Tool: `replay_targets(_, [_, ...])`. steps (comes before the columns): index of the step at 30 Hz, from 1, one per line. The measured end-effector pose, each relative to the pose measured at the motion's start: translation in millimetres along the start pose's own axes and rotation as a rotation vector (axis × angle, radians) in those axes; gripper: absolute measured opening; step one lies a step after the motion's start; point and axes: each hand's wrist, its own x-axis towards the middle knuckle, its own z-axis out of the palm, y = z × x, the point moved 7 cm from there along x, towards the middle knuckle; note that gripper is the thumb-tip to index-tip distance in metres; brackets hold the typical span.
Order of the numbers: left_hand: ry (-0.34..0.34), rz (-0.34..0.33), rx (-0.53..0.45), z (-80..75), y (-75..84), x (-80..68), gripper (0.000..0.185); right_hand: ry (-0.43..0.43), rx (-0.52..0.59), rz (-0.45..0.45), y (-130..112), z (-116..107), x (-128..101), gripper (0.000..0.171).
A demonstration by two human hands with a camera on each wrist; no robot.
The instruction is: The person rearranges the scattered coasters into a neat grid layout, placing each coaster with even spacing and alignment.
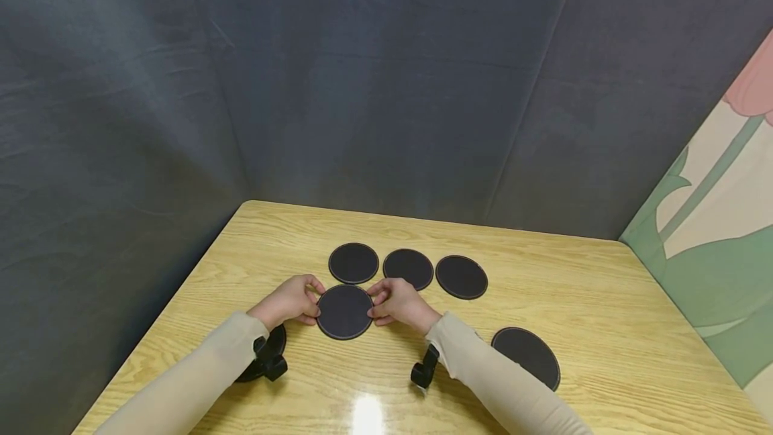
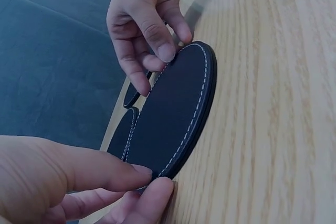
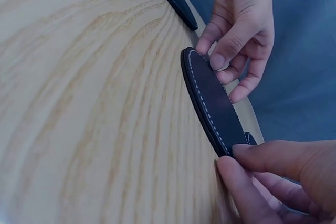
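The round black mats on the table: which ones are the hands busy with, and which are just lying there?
In hand:
- held coaster, pinched at its edges by the left hand and the right hand

Just lying about:
- row of three coasters behind it
- coaster near the right sleeve
- coaster under the left wrist, partly hidden
- wooden table

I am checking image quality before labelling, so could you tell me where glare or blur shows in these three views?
Head view: a bright glare patch on the table near its front edge; the held coaster is sharp. Left wrist view: the left hand is soft at close range. Right wrist view: the right hand is blurred, the coaster's stitching crisp.
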Motion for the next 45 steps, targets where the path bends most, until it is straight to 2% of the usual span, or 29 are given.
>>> replay_targets(6, [-0.023,0.011,-0.031,-4.3,-0.5,3.6,0.034,-0.054,0.073,-0.018,-0.2,-3.6,-1.4,0.037])
replay_targets(10, [-0.052,0.038,-0.044,-9.3,4.8,5.8,0.036,-0.098,0.132,-0.046,-2.4,-8.8,-3.1,0.037])
replay_targets(16, [-0.103,0.109,-0.079,-12.5,25.0,4.8,0.045,-0.148,0.159,-0.139,-12.5,-20.1,-8.8,0.042])
replay_targets(22, [-0.133,0.178,-0.125,-8.1,48.3,4.9,0.043,-0.147,0.226,-0.187,-27.2,-36.3,-21.9,0.050])
replay_targets(29, [-0.179,0.236,-0.143,10.9,74.2,6.5,0.038,-0.103,0.220,-0.181,-33.6,-60.2,-39.1,0.056])
replay_targets(34, [-0.209,0.262,-0.141,27.8,91.3,5.7,0.034,-0.066,0.186,-0.195,-33.6,-77.5,-52.8,0.054])
replay_targets(40, [-0.242,0.305,-0.154,49.3,109.2,3.3,0.032,-0.021,0.171,-0.225,-25.7,-98.6,-69.7,0.052])
replay_targets(45, [-0.275,0.330,-0.149,70.2,118.0,3.1,0.027,0.012,0.166,-0.238,-16.3,-115.8,-85.1,0.052])
